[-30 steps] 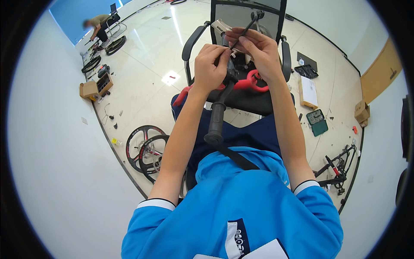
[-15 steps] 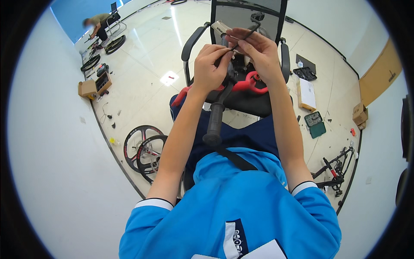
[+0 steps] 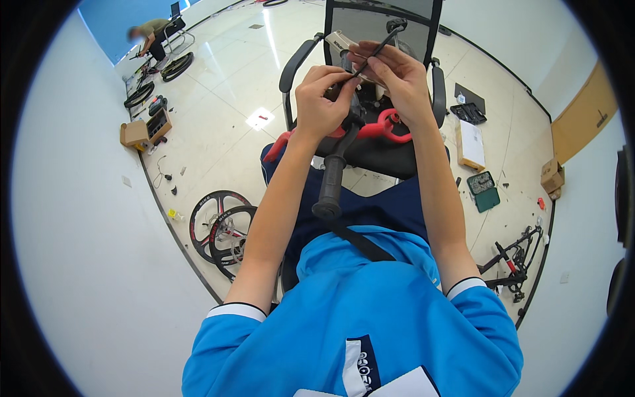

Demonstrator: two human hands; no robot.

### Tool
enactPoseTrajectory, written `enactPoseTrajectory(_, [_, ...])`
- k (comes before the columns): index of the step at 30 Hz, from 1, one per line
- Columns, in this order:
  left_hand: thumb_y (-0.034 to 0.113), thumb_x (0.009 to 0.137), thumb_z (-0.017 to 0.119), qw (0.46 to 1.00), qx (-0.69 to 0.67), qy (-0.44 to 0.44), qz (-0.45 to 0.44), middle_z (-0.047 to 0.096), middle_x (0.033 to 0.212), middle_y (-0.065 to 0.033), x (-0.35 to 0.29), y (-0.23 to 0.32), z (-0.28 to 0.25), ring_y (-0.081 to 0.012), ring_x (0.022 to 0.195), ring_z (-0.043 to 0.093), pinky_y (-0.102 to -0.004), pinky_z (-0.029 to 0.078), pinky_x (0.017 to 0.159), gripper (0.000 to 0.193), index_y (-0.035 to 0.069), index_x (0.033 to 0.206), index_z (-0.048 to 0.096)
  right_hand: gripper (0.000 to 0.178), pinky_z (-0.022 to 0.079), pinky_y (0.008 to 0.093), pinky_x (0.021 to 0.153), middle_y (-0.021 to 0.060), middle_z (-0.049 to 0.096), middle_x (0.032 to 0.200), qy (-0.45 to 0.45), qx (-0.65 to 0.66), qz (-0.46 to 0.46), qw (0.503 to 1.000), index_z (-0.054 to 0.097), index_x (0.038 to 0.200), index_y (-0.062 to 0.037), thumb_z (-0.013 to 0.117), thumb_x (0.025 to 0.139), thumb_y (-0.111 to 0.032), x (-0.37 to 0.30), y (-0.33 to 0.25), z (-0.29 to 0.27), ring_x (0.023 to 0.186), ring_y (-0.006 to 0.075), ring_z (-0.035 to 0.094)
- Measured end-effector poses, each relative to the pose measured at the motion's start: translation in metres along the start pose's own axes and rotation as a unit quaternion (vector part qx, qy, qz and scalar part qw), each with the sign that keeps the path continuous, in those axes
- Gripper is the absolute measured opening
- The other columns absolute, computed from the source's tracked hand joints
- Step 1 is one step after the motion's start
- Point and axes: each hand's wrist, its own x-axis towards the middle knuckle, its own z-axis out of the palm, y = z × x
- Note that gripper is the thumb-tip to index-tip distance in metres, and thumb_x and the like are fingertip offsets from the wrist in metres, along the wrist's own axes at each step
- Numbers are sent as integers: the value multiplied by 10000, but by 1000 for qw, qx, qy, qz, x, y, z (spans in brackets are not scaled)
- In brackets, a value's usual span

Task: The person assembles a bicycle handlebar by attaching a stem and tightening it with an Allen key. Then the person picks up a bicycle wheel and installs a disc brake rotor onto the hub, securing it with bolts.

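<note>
A thin black cable [image 3: 378,51] runs slantwise between my hands, and a dark curled piece [image 3: 396,25] shows at its upper end. My left hand [image 3: 321,99] is closed, pinching the cable's lower end between thumb and fingers. Thumb and fingers of my right hand [image 3: 405,83] press on it farther up. Just below the hands is a black handlebar, its rubber grip [image 3: 329,188] pointing toward me over my lap. A red curved tube [image 3: 377,130] lies crosswise behind the grip. What sits right behind my fingers is partly hidden.
A black mesh office chair [image 3: 297,63] faces me. Spoked wheels [image 3: 221,228] lie at left, a black bike frame [image 3: 512,264] at right. Open toolboxes [image 3: 486,198] and cardboard boxes [image 3: 135,135] are on the floor. Another person [image 3: 153,36] bends over at far left.
The cable's upper part has straightened and stands slightly steeper. My right fingers have shifted a little along it; my left hand keeps its pinch almost in place.
</note>
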Motion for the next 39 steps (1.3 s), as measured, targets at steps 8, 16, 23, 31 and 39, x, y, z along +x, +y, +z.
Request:
enactPoseTrajectory(8, [107, 737, 818, 999, -9, 1, -30, 711, 859, -109, 3, 7, -2, -246, 798, 675, -326, 534, 707, 171, 4, 860, 759, 235, 589, 300, 859, 151, 731, 1057, 17, -223, 70, 972, 682, 1042, 57, 780, 855, -44, 4, 8, -23, 981, 181, 714])
enactPoseTrajectory(16, [53, 801, 756, 1000, -12, -17, -4, 706, 853, -106, 2, 1, 0, -260, 820, 658, -340, 518, 732, 100, -19, 868, 742, 258, 588, 373, 933, 191, 713, 1094, -59, -6, 14, 998, 640, 1204, 77, 601, 959, 9, 4, 9, -14, 1039, 261, 709])
enactPoseTrajectory(23, [57, 802, 758, 999, 6, -16, 33, 707, 858, -108, 4, -3, 1, -259, 803, 666, -342, 528, 731, 91, -15, 852, 736, 223, 602, 330, 877, 167, 736, 1021, -58, -53, -4, 997, 671, 1135, 85, 663, 924, 10, 6, 9, -21, 958, 204, 722])
enactPoseTrajectory(31, [31, 789, 786, 998, -7, 0, -57, 730, 853, -97, -1, 9, -3, -179, 774, 693, -274, 533, 723, 114, -18, 882, 741, 257, 599, 302, 842, 127, 748, 986, -3, -161, -13, 987, 682, 1101, 64, 754, 867, -13, 3, 8, -16, 934, 187, 727])
enactPoseTrajectory(39, [62, 788, 781, 999, -17, -18, 20, 723, 847, -120, 3, -2, -1, -242, 758, 683, -321, 532, 674, 118, 4, 887, 752, 227, 594, 329, 879, 163, 734, 1048, -75, -20, 23, 997, 662, 1152, 63, 660, 940, -18, 4, 6, -19, 993, 235, 719])
